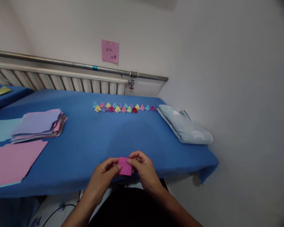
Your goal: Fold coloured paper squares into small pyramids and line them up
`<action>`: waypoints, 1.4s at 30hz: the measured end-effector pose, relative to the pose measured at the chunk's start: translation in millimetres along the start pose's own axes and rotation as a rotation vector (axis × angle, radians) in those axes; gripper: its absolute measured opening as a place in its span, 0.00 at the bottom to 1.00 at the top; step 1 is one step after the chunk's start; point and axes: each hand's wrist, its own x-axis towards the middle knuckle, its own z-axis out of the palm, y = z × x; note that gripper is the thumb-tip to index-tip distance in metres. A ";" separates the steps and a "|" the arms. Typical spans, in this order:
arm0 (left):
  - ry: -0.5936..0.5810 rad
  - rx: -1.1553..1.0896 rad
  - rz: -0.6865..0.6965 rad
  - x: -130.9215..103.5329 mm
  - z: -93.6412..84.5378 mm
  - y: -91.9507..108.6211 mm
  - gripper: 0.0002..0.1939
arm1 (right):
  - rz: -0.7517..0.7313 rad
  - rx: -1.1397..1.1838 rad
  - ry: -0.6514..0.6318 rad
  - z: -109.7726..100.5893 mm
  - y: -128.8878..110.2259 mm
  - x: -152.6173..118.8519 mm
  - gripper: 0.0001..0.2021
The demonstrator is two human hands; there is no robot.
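A small magenta square of paper (pixel 125 166) is held near the front edge of the blue-covered table (pixel 85 145). My left hand (pixel 105 175) pinches its left side, thumb on top. On its right side my right hand (pixel 143 168) grips the upper corner, thumb over the paper and fingers behind. Farther back, two rows of small folded paper pieces (pixel 117 109) in several colours stand side by side on the cloth.
Stacks of coloured paper (pixel 38 123) and pink sheets (pixel 14 162) lie at the left. A folded light-blue blanket (pixel 184 124) rests at the right end by the wall. Behind the table run a radiator (pixel 87 85) and a metal pipe (pixel 73 64).
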 end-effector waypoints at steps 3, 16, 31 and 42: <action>0.008 0.099 0.029 -0.1 0.1 0.4 0.13 | 0.003 -0.021 -0.006 1.2 -0.8 -1.4 0.08; -0.015 0.223 0.095 0.3 -1.1 4.5 0.17 | -0.023 -0.014 -0.026 2.0 -2.9 -3.6 0.05; -0.133 -0.063 -0.100 2.7 -4.3 0.2 0.13 | 0.017 -0.036 -0.113 2.5 -12.0 -7.5 0.05; -0.025 -0.102 0.005 5.2 -1.3 -3.4 0.14 | -0.058 -0.192 -0.094 -4.1 -20.8 -4.4 0.10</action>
